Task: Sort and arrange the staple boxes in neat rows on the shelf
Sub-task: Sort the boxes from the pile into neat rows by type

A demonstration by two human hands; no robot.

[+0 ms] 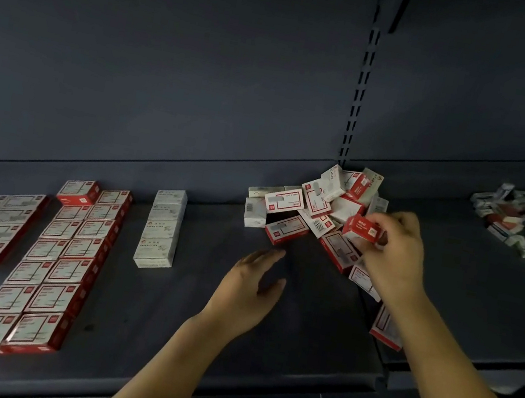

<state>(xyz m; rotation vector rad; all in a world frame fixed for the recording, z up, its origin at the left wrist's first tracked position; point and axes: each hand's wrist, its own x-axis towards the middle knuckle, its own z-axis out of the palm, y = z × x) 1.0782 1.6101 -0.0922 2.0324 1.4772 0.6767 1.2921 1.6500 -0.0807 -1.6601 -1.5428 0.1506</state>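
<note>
Head view: the right hand [396,252] pinches a red staple box [362,228] just above the loose pile [318,208] near the shelf's [262,355] back edge. The left hand [253,287] hovers, fingers spread, holding nothing, at mid-shelf. Toward the left end, red-and-white boxes [44,270] lie in neat rows, beside a white paper-clip column [160,230].
</note>
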